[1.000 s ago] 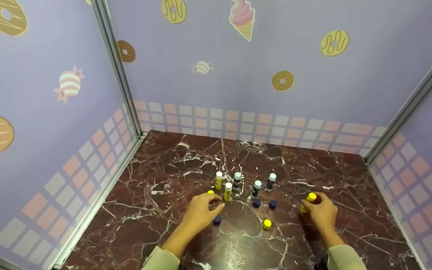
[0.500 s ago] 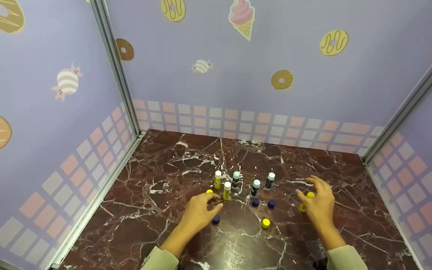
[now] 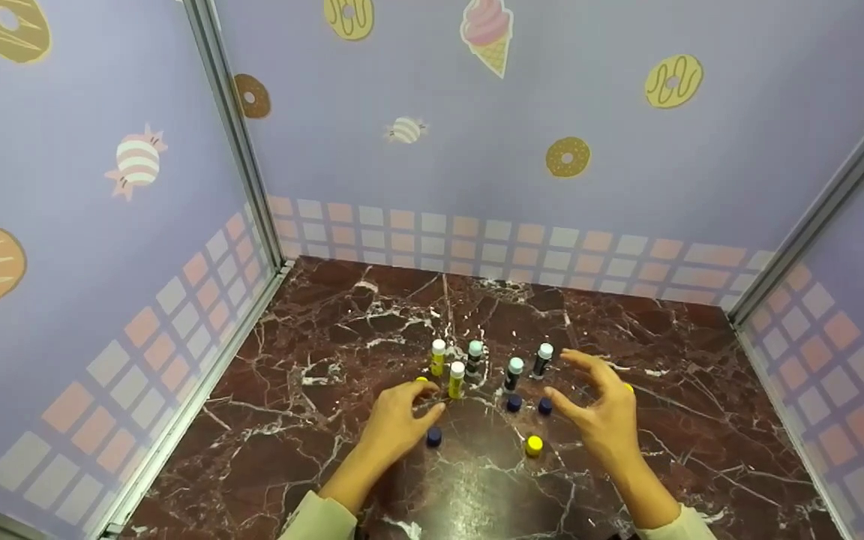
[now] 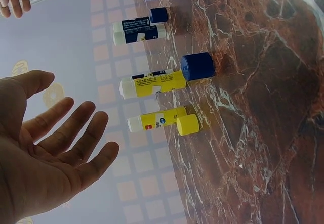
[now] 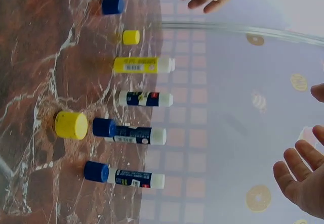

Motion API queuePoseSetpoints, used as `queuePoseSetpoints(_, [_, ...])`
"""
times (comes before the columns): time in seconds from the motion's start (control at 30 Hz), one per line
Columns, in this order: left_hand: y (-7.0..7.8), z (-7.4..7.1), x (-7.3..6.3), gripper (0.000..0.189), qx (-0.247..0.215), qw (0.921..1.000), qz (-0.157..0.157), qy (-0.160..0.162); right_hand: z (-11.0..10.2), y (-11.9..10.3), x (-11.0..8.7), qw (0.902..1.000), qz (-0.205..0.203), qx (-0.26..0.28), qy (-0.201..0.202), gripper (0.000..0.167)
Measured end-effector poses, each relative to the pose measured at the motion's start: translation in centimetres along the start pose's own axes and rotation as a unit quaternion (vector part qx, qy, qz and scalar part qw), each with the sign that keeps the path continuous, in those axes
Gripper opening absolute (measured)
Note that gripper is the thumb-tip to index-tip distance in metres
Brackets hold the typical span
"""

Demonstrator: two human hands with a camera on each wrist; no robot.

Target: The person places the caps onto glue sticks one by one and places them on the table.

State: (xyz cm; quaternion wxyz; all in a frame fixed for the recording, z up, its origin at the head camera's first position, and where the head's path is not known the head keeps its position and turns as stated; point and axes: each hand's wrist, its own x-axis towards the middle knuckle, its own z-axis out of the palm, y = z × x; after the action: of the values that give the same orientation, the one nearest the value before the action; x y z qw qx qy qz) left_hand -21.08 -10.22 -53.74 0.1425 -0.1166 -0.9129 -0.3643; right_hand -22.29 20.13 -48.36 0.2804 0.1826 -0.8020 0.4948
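Caps (image 3: 545, 406) call for side pinches, clear of upright tubes (image 3: 512, 379); left hand (image 3: 394, 424) and right hand (image 3: 610, 420) are empty, fingers parted.

Head view: yellow cap (image 3: 422, 380) partly hidden just beyond the left hand (image 3: 394, 421), yellow piece (image 3: 629, 388) behind the right hand (image 3: 604, 418) covered except a sliver, sleeves (image 3: 319, 519) below both hands cut by the bottom edge, stick labels (image 3: 455, 388) between the hands too small to read.
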Motion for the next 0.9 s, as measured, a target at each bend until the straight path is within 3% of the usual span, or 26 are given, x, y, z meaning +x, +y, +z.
queuePoseSetpoints(0.27, [0.0, 0.0, 0.0, 0.031, 0.001, 1.0, -0.007, -0.005, -0.3, -3.4, 0.1, 0.9994, 0.026, 0.021, 0.005, 0.05])
queuePoseSetpoints(0.37, [-0.1, 0.2, 0.1, 0.03, 0.002, 1.0, -0.009, -0.003, -0.3, -3.2, 0.1, 0.9994, 0.024, 0.023, 0.007, 0.05])
queuePoseSetpoints(0.53, [-0.4, 0.7, 0.7, 0.029, -0.006, 0.9998, -0.016, -0.002, 0.1, -0.6, -0.4, 0.9994, 0.029, 0.021, 0.002, 0.051])
queuePoseSetpoints(0.7, [-1.2, 2.1, 1.8, 0.03, -0.008, 0.9997, -0.02, 0.008, 0.1, 0.3, -0.9, 0.9972, 0.063, 0.039, -0.008, 0.05])
queuePoseSetpoints(0.9, [-2.4, 5.1, 3.7, 0.043, -0.042, 0.9967, -0.067, 0.021, -0.1, -2.8, -1.2, 0.996, 0.081, 0.037, -0.002, 0.047])
